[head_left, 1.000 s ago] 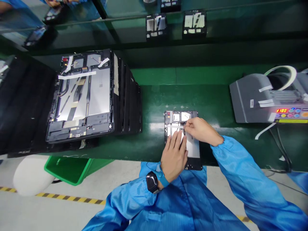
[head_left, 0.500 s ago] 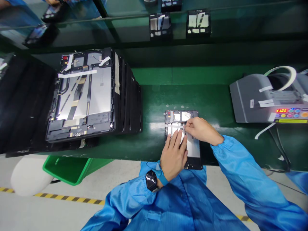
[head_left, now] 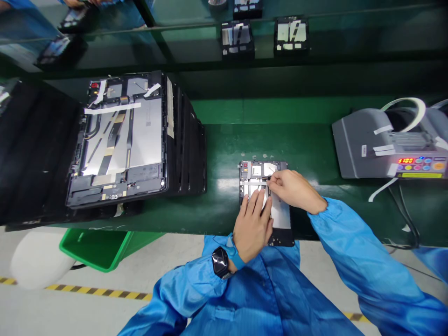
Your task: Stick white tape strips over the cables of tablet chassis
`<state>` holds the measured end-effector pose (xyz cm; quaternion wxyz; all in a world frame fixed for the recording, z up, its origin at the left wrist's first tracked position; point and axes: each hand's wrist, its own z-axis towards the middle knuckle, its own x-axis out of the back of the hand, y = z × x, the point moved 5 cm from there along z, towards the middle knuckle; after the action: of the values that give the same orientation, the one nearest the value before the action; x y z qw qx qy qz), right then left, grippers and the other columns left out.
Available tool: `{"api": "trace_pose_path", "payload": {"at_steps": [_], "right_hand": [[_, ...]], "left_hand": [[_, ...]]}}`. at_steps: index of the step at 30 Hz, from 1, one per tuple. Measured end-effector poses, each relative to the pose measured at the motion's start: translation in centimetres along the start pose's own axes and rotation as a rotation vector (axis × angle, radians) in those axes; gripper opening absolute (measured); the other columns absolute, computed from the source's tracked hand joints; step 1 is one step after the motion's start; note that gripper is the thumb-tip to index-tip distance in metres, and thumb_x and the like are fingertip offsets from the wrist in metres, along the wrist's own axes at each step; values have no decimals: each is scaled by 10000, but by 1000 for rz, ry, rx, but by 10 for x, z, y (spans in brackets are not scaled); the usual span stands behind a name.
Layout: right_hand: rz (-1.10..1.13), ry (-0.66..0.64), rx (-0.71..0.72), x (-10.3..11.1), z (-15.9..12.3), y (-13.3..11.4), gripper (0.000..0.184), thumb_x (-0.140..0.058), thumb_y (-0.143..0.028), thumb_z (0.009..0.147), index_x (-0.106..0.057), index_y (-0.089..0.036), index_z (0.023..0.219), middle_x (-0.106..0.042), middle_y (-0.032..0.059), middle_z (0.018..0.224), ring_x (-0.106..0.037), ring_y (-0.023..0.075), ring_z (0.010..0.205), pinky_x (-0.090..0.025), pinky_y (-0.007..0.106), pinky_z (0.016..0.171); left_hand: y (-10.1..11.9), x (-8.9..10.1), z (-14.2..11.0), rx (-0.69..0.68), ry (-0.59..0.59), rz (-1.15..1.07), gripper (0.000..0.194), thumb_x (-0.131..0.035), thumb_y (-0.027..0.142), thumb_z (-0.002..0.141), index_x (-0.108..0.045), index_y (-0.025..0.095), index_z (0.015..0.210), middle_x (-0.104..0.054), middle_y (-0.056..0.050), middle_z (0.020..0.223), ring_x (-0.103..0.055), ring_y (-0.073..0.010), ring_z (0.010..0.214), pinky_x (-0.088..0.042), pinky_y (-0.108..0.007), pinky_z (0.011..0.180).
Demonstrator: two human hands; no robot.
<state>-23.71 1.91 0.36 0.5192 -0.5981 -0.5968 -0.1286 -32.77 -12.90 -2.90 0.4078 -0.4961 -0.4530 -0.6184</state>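
An opened tablet [head_left: 283,215], its inside facing up, lies near the bench's front edge in front of me. Across its upper part runs a pale strip of tape [head_left: 252,183]. My left hand [head_left: 253,228] rests flat on the tablet, fingers stretched out and pointing up toward the strip. At the strip's right end, the thumb and forefinger of my right hand [head_left: 292,187] are pinched together. The tape reaches those fingertips; its very end is hidden by them.
On the left stands a tall stack of opened tablets [head_left: 140,135]. A grey tape dispenser [head_left: 364,144] with a lit display sits at the right. More tablet stacks [head_left: 238,39] are on the shelf behind. Below the bench is a green bin [head_left: 121,249].
Both hands keep nearly the same place on the tablet, the right one still pinching at the strip's end. The view has shifted slightly.
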Motion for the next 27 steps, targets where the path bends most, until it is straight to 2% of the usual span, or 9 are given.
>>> {"api": "trace_pose_path", "payload": {"at_steps": [4, 7, 12, 19, 27], "right_hand": [[42, -10, 11, 6, -4, -6, 203, -583, -239, 936, -633, -198, 744, -622, -11, 628, -471, 127, 577, -292, 268, 614], [56, 1, 20, 7, -6, -9, 203, -574, -233, 938, -631, -200, 747, -634, -11, 642, -498, 127, 594, -292, 265, 616], [-13, -21, -17, -1, -1, -1, 207, -573, -234, 938, -624, -207, 739, -653, -2, 654, -527, 136, 603, -294, 270, 620], [-171, -6, -17, -12, 4, 4, 212, -537, -291, 976, -678, -211, 841, -758, 55, 815, -700, 214, 796, -317, 296, 660], [-267, 3, -18, -12, 0, 1, 269, -492, -324, 1031, -722, -217, 941, -799, 83, 920, -763, 263, 908, -350, 318, 683]], "left_hand": [[0, 1, 0, 7, -6, -11, 585, -485, 375, 1068, -475, 126, 1596, -409, -169, 1714, -365, -331, 1608, -309, -557, 1323], [0, 1, 0, 12, -13, -19, 584, -487, 370, 1065, -473, 126, 1596, -406, -169, 1716, -354, -332, 1611, -293, -578, 1327], [0, 1, 0, 12, -18, -19, 586, -479, 382, 1069, -472, 127, 1596, -428, -172, 1701, -374, -342, 1593, -298, -612, 1317], [0, 2, 1, 12, -9, -6, 568, -460, 391, 1078, -488, 132, 1583, -457, -162, 1683, -396, -340, 1579, -315, -629, 1303], [0, 2, 1, 11, 6, 2, 564, -471, 390, 1072, -504, 133, 1573, -467, -157, 1678, -403, -334, 1573, -328, -620, 1300]]}}
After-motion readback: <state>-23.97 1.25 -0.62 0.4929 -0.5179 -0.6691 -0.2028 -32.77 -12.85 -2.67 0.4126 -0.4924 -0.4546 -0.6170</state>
